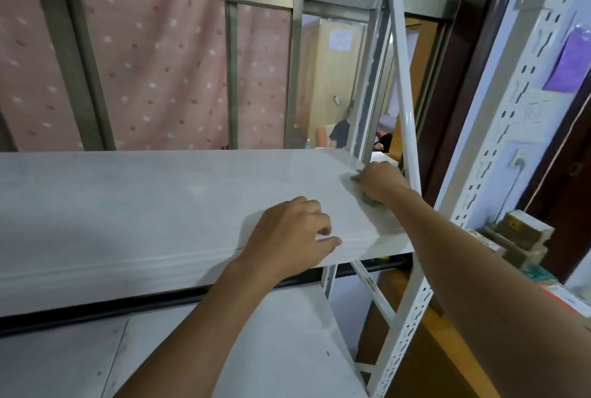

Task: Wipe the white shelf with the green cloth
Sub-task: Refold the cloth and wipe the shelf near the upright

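The white shelf (144,199) is seen as a wide, bare board carried by a metal rack with perforated white uprights (499,148). The green cloth (467,200) lies flat on the shelf near its back right corner, close to the right edge, and is almost wholly covered: only a small green strip shows below the palm and a paler sliver beside the knuckles. The right hand (380,180) is pressed down on top of the cloth, knuckles up, with the fingers curled over it and gripping it against the board. The right forearm is stretched in from the lower right, passing in front of the rack's front right upright.

The left hand (289,237) is rested on the shelf at its front edge, right of the middle, well apart from the cloth. Its fingers are loosely bent and nothing is held in them; the thumb is laid along the front lip of the board, pointing right. A lower board (224,349) of the same rack is seen beneath the forearm.

Behind the rack a pink dotted curtain (153,71) is hung behind a framed window. To the right of the rack a stack of boxes (518,237) is piled, and a purple sheet (571,61) is stuck on the wall
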